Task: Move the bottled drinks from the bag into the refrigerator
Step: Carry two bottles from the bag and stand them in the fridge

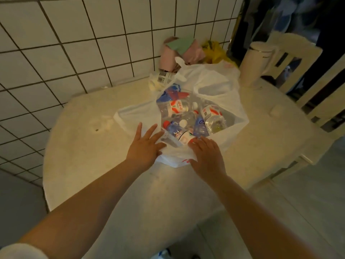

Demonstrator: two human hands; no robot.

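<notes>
- Clearly, both of my hands were at the near rim of the white plastic bag (214, 90), which sat open on the pale round worktop (93, 174); my left hand (144, 146) lay flat with fingers spread on the bag's near-left edge, holding nothing.
- My right hand (206, 153) rested on the near-right edge, fingers bent down over the plastic; I could not tell whether it actually pinched the film.
- The bottled drinks (188, 118) lay jumbled on their sides inside the bag, overlapping one another, none lifted out yet, and no refrigerator showed in view.
- I judged the thin film the main risk: dragging the rim toward me could slide the whole load to the near worktop edge.
- Clear bottles looked smooth and round, so pulling one from under another could set the rest rolling out of the wide mouth.
- The white jug (255, 62) stood just beside the bag's far-right side, and the pink and yellow wrappers (188, 51) lay behind; a sideways tug could knock the jug.
</notes>
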